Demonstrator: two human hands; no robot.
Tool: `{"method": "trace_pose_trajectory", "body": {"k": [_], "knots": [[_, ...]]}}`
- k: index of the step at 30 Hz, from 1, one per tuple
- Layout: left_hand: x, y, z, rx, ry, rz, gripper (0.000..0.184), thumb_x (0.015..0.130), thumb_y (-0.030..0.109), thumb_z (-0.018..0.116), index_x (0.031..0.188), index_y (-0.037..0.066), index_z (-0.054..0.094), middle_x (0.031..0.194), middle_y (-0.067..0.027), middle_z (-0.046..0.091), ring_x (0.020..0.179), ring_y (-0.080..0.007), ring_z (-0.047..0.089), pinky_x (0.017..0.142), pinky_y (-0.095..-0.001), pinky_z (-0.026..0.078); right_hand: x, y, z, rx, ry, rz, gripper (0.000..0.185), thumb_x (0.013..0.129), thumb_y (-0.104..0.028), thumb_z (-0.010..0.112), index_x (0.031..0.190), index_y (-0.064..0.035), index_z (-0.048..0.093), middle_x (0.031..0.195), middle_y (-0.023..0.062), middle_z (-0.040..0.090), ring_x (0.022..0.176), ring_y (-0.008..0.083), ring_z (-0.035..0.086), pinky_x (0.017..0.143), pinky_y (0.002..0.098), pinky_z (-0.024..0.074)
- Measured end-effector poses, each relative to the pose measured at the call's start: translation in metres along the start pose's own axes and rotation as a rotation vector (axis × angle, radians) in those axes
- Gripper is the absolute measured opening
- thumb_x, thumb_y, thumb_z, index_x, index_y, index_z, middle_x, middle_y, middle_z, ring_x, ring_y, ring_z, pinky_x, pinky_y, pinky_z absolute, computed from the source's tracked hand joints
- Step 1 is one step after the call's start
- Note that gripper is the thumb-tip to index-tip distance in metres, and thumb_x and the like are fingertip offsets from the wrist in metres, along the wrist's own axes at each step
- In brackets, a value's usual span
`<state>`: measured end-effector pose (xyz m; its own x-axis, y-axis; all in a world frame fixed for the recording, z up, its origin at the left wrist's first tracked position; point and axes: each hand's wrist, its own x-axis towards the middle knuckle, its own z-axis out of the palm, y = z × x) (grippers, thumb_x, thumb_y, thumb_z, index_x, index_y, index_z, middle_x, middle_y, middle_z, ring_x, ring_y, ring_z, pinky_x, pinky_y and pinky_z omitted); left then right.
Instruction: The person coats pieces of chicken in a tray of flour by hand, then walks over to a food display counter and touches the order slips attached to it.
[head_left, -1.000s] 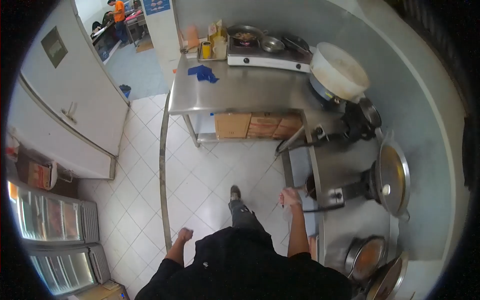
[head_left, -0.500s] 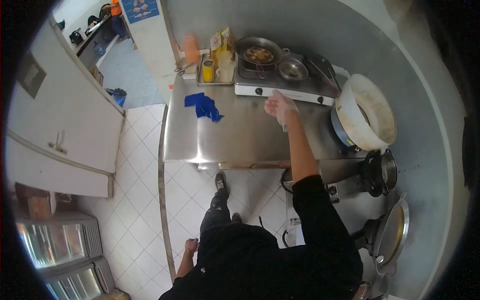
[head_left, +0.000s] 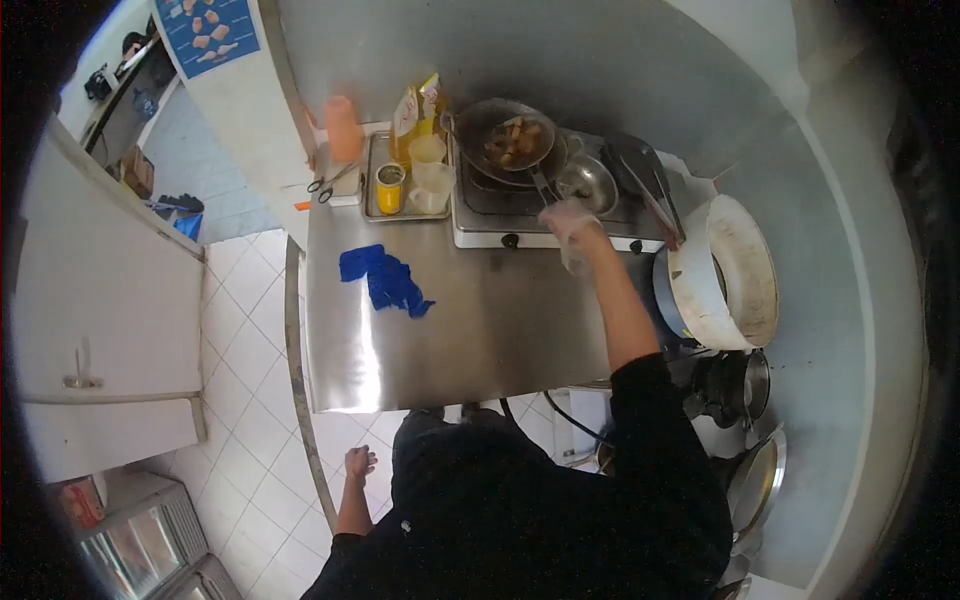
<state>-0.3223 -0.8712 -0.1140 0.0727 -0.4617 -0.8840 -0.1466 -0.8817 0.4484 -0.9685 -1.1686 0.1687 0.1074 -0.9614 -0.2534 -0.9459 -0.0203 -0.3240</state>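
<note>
My right hand [head_left: 570,220], in a clear plastic glove, is closed round the handle of a strainer [head_left: 519,142] with browned food pieces in it. The strainer is over a dark wok [head_left: 487,176] on the left burner of the white-fronted stove [head_left: 480,238]. Just beyond my fingers sits a small metal bowl [head_left: 588,184]. My left hand [head_left: 361,461] hangs low over the floor, its fingers apart and nothing in it.
A blue cloth [head_left: 385,280] lies on the steel table [head_left: 480,330]. Left of the stove is a tray [head_left: 377,213] with a yellow can [head_left: 389,190], cups and bags. Scissors [head_left: 328,185] lie beside it. A large white pot [head_left: 735,272] stands right.
The view has come up to the steel table and stove. My right hand has reached forward and taken hold of the strainer's handle. The strainer has risen with food in it.
</note>
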Motion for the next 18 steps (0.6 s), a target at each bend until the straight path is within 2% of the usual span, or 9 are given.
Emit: {"method": "trace_pose_trajectory", "body": {"k": [2, 3, 5, 9, 11, 12, 15, 17, 18], "knots": [[-0.005, 0.009, 0.003, 0.04, 0.032, -0.006, 0.031, 0.09, 0.025, 0.053, 0.101, -0.003, 0.06, 0.082, -0.0094, 0.066, 0.064, -0.0171, 0.063, 0.051, -0.0301, 0.048, -0.01, 0.003, -0.004, -0.151, -0.007, 0.256, 0.014, 0.082, -0.009, 0.062, 0.09, 0.0009, 0.068, 0.088, 0.0184, 0.068, 0.08, 0.0312, 0.067, 0.068, 0.0391, 0.0536], [-0.005, 0.008, 0.003, 0.022, 0.003, 0.005, 0.032, 0.089, 0.026, 0.054, 0.103, -0.003, 0.059, 0.082, -0.0089, 0.066, 0.063, -0.0171, 0.063, 0.051, -0.03, 0.048, -0.021, -0.02, -0.017, -0.151, -0.016, 0.257, 0.014, 0.082, -0.009, 0.062, 0.09, 0.0009, 0.068, 0.088, 0.0184, 0.068, 0.08, 0.0312, 0.067, 0.068, 0.0391, 0.0536], [-0.003, 0.005, 0.007, 0.037, 0.021, -0.042, 0.033, 0.089, 0.026, 0.054, 0.104, -0.003, 0.059, 0.081, -0.0088, 0.066, 0.063, -0.0171, 0.063, 0.051, -0.03, 0.048, -0.041, -0.094, -0.058, -0.097, 0.075, 0.593, 0.021, 0.083, -0.009, 0.056, 0.095, 0.0021, 0.068, 0.103, 0.0241, 0.065, 0.099, 0.0379, 0.063, 0.082, 0.0419, 0.0513], [0.001, -0.015, 0.016, 0.006, 0.044, -0.113, 0.032, 0.087, 0.025, 0.055, 0.105, -0.001, 0.058, 0.08, -0.0085, 0.065, 0.062, -0.0175, 0.063, 0.05, -0.0306, 0.046, -0.044, -0.099, -0.055, -0.242, 0.03, 0.565, 0.024, 0.086, -0.011, 0.053, 0.098, 0.001, 0.069, 0.106, 0.024, 0.064, 0.097, 0.0367, 0.064, 0.08, 0.0425, 0.0521], [-0.005, -0.019, 0.022, 0.016, 0.01, -0.151, 0.031, 0.086, 0.023, 0.056, 0.106, -0.001, 0.058, 0.078, -0.0082, 0.064, 0.059, -0.0184, 0.062, 0.05, -0.0315, 0.046, -0.049, -0.098, -0.045, -0.512, -0.008, 0.408, 0.022, 0.086, -0.01, 0.052, 0.096, 0.0016, 0.068, 0.104, 0.0227, 0.065, 0.094, 0.0365, 0.065, 0.078, 0.0426, 0.053], [-0.009, -0.022, 0.025, 0.01, 0.014, -0.152, 0.031, 0.086, 0.023, 0.056, 0.106, -0.001, 0.058, 0.078, -0.0082, 0.064, 0.059, -0.0184, 0.062, 0.05, -0.0315, 0.046, -0.055, -0.096, -0.041, -0.513, -0.008, 0.4, 0.022, 0.086, -0.01, 0.052, 0.096, 0.0016, 0.068, 0.104, 0.0227, 0.065, 0.094, 0.0365, 0.065, 0.078, 0.0426, 0.053], [-0.024, -0.026, 0.039, -0.021, 0.01, -0.096, 0.028, 0.087, 0.022, 0.055, 0.101, -0.001, 0.059, 0.076, -0.0087, 0.064, 0.057, -0.019, 0.06, 0.05, -0.0321, 0.045, -0.075, -0.102, -0.041, -0.54, 0.117, 0.3, 0.022, 0.087, -0.009, 0.051, 0.094, 0.0028, 0.068, 0.1, 0.0223, 0.067, 0.091, 0.0362, 0.066, 0.078, 0.0423, 0.0539], [-0.059, 0.003, 0.054, 0.149, 0.069, -0.114, 0.025, 0.086, 0.022, 0.054, 0.094, -0.001, 0.061, 0.074, -0.0083, 0.063, 0.057, -0.0179, 0.059, 0.05, -0.0323, 0.045, -0.083, -0.095, -0.039, -0.313, 0.288, 0.518, 0.021, 0.087, -0.008, 0.051, 0.092, 0.0035, 0.067, 0.096, 0.0231, 0.067, 0.09, 0.0358, 0.067, 0.078, 0.0415, 0.0544], [-0.037, -0.028, 0.054, 0.144, 0.073, -0.118, 0.025, 0.086, 0.022, 0.054, 0.094, -0.001, 0.061, 0.074, -0.0083, 0.063, 0.057, -0.0179, 0.059, 0.05, -0.0323, 0.045, -0.09, -0.092, -0.041, -0.312, 0.284, 0.511, 0.021, 0.087, -0.008, 0.051, 0.092, 0.0035, 0.067, 0.096, 0.0231, 0.067, 0.09, 0.0358, 0.067, 0.078, 0.0415, 0.0544]]}}
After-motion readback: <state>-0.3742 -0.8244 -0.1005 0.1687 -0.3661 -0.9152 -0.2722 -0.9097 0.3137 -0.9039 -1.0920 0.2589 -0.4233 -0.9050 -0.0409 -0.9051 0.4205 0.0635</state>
